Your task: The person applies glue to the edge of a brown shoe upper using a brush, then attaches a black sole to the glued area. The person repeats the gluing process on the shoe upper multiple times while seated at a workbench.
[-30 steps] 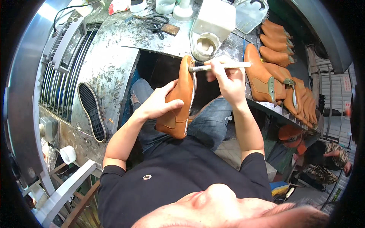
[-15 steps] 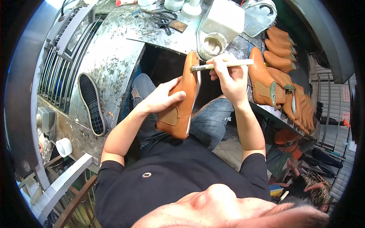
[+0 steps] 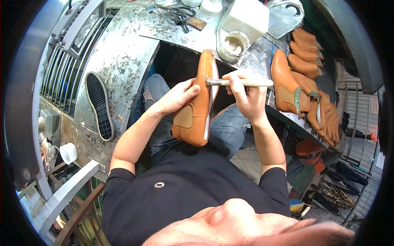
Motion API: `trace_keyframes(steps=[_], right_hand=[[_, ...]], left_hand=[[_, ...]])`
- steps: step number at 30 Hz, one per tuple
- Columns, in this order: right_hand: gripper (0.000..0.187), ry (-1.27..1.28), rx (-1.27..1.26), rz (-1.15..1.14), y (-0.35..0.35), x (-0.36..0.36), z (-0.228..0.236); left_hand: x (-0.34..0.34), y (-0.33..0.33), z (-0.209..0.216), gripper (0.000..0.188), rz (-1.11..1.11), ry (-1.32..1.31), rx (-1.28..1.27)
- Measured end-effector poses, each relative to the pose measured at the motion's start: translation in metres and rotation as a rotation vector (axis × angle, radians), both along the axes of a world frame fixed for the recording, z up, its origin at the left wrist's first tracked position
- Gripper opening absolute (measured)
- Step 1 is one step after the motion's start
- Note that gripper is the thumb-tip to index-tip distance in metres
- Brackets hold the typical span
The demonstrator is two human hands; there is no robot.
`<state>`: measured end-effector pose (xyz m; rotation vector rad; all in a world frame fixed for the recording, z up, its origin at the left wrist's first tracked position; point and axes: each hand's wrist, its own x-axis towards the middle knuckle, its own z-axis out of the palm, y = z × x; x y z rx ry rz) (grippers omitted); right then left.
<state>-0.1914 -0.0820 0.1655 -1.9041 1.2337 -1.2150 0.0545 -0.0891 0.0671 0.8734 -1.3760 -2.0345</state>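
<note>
My left hand (image 3: 179, 96) is closed round the side of a tan shoe upper (image 3: 197, 110), which lies on its side above my lap with its toe pointing away from me. Between the fingers of my right hand (image 3: 249, 96) is a brush (image 3: 242, 82) with a pale handle. The brush's tip touches the shoe's edge, a little below the toe, beside the white underside. A wet-looking streak runs along that edge from the toe. Left of my arm, a black shoe sole (image 3: 99, 106) with a pale rim lies tread side up on the bench.
Ahead stands a white container (image 3: 249, 18) with a small cup (image 3: 234, 44) of whitish liquid in front. Scissors (image 3: 180, 15) lie at the back. Several tan shoe uppers (image 3: 286, 82) are piled on the right. A barred metal machine (image 3: 69, 53) stands at the left.
The brush has moved from near the toe down the shoe's edge, toward me. The shoe has tilted slightly, and the whole view has shifted a little.
</note>
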Motion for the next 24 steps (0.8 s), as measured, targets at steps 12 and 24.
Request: trace_keyframes(steps=[12,24], right_hand=[[0.024,-0.191,0.237,-0.128,-0.053,-0.001,0.002],[0.017,-0.077,0.054,0.027,-0.009,0.007,0.001]], left_hand=[[-0.005,0.003,0.000,0.099,0.006,0.018,-0.076],[-0.007,0.003,-0.012,0.081,0.046,0.186,0.074]])
